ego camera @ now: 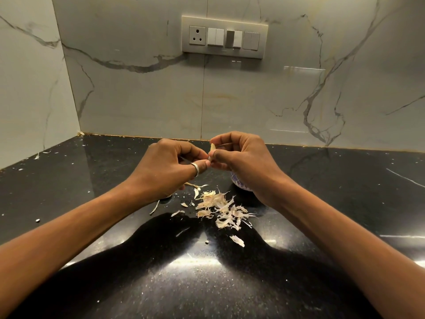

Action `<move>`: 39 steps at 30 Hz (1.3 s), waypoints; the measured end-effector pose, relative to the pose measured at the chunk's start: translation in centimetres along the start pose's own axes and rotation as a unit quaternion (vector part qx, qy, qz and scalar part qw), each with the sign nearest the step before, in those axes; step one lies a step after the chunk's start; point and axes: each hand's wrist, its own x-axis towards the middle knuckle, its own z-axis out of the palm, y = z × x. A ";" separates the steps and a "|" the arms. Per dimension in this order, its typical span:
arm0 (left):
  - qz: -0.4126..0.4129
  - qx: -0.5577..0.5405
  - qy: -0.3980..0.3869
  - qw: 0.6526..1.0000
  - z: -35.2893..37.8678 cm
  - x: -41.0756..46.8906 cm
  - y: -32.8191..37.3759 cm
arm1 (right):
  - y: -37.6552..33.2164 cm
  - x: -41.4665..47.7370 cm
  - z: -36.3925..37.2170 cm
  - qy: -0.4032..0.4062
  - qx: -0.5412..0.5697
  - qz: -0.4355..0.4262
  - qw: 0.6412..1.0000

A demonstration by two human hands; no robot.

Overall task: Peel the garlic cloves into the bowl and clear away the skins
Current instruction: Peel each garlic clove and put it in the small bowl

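Head view: the garlic clove (212, 151) is held in the air, above and just behind the heap of skins (220, 208), pinched between both hands. The left hand (169, 168), which wears a ring (195, 169), curls its thumb and fingertips onto the clove's lower end. The right hand (241, 157) closes its fingers round the upper part, and only the pale tip shows.

A patterned bowl (236, 180) shows only as a sliver under the right hand, just behind and right of the heap. The heap lies on the dark speckled tabletop (345, 203). A lone skin (237, 241) lies nearer the person than the heap, and a thin strip (154, 207) lies to the heap's left.

Left and right of the heap the tabletop runs on as open dark surface dotted with tiny scraps. Behind the heap its back edge meets the marble wall (147, 100), and far left of the heap a side wall closes the corner. High above the heap a switch plate (225, 37) is set in the wall; any marking on it is too small to read.
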 end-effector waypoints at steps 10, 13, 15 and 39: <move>0.024 0.034 0.016 0.999 -0.3 0.1 -0.4 | -0.1 -0.2 0.2 -0.010 0.005 -0.008 1.000; 0.023 0.038 0.017 0.999 -0.2 0.1 -0.5 | -0.3 -0.3 0.1 -0.011 -0.012 -0.019 1.000; 0.019 0.039 0.014 0.999 -0.1 0.1 -0.5 | -0.4 -0.4 0.1 -0.012 -0.015 -0.020 1.000; 0.017 0.054 0.013 0.998 -0.2 0.1 -0.5 | 0.0 -0.2 0.0 -0.011 0.000 -0.027 1.000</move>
